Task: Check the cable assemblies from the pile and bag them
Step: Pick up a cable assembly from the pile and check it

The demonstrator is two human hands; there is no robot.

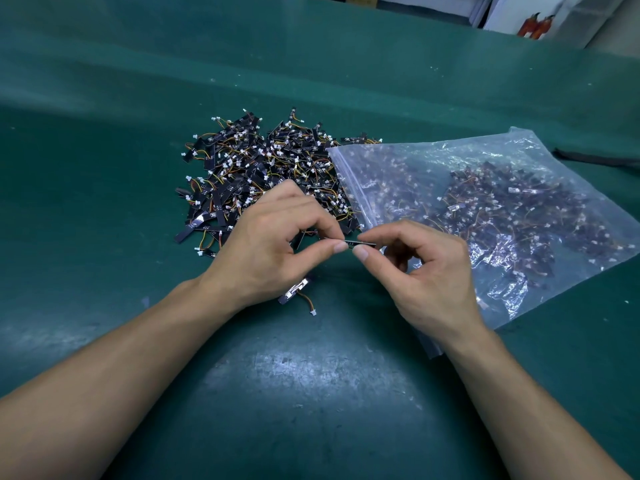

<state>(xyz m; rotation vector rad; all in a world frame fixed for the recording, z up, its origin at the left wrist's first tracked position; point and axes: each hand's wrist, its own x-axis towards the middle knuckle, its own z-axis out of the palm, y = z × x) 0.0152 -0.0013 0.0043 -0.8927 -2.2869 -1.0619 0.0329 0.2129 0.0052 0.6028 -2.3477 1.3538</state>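
A heap of small cable assemblies (256,168), black strips with orange-yellow wires and white plugs, lies at the middle of the green table. A clear zip bag (502,209) holding several more of them lies to its right, mouth towards the heap. Between the two, my left hand (273,244) and my right hand (426,268) pinch the two ends of one black strip assembly (360,242) with thumb and forefinger, a little above the table. One loose assembly (298,292) lies just under my left wrist.
The green mat (311,393) covers the table and rises in a fold at the back. A dark edge (595,157) shows at the far right. Red objects (536,26) and white panels stand beyond the table.
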